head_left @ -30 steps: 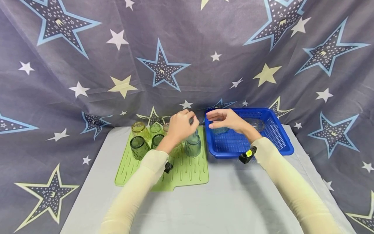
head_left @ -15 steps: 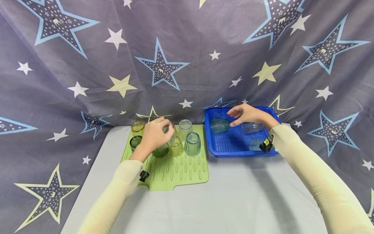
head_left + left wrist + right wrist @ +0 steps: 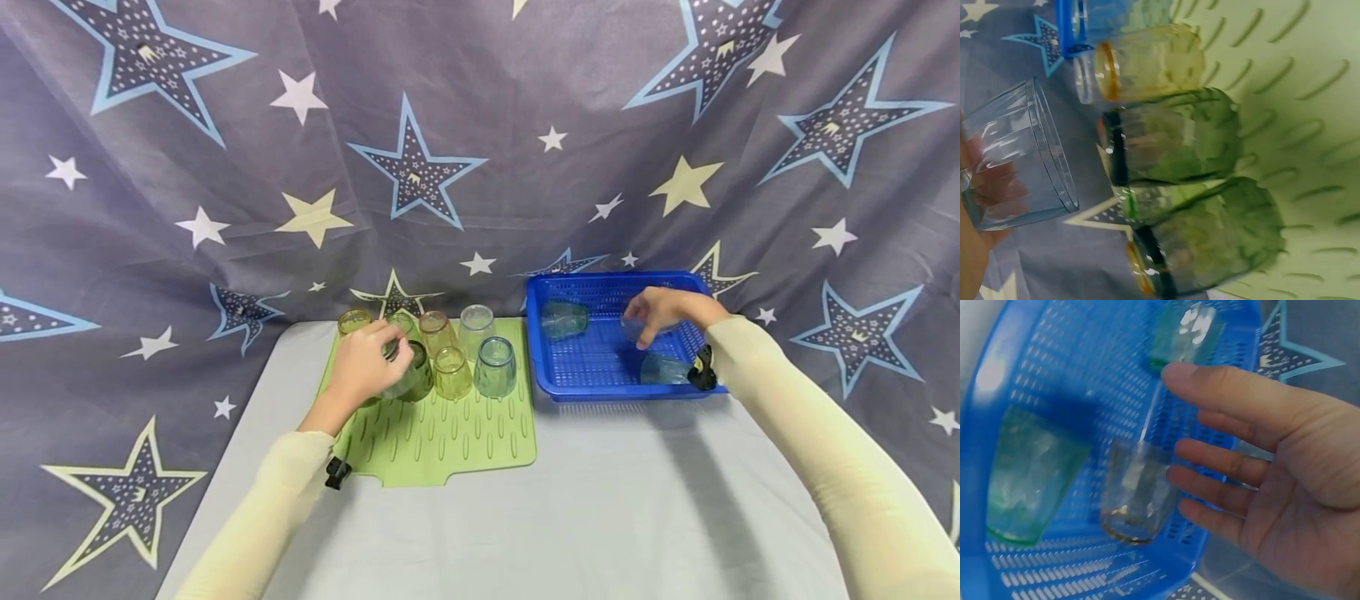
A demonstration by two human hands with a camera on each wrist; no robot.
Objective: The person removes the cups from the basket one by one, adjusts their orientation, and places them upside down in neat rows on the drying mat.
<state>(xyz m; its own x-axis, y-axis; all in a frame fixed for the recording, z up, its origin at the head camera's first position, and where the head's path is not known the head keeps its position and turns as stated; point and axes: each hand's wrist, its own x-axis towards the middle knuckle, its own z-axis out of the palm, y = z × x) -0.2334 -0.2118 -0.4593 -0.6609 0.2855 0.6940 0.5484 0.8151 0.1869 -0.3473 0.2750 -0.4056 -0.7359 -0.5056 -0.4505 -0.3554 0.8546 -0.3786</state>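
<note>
Over the left part of the green mat (image 3: 420, 450), my left hand (image 3: 363, 367) grips a clear bluish glass (image 3: 1016, 162), tilted beside the standing glasses. Two dark green glasses (image 3: 1179, 140) are closest to it in the left wrist view. My right hand (image 3: 660, 312) hovers inside the blue basket (image 3: 592, 392), fingers apart and slightly bent, holding nothing. In the right wrist view, a clear glass (image 3: 1135, 494) lies just past the fingertips of that hand (image 3: 1297, 481); I see no grip on it.
Upside-down glasses stand close together on the mat, among them a front yellow one (image 3: 452, 375), a blue one (image 3: 495, 368) and a clear one (image 3: 476, 329). A teal glass (image 3: 565, 320) and a light blue glass (image 3: 664, 371) lie in the basket. Starry cloth (image 3: 450, 125) hangs behind.
My left hand has travelled left across the mat and lower, with the glass in it. My right hand has shifted from the basket's left side to its right and come down toward the clear glass.
</note>
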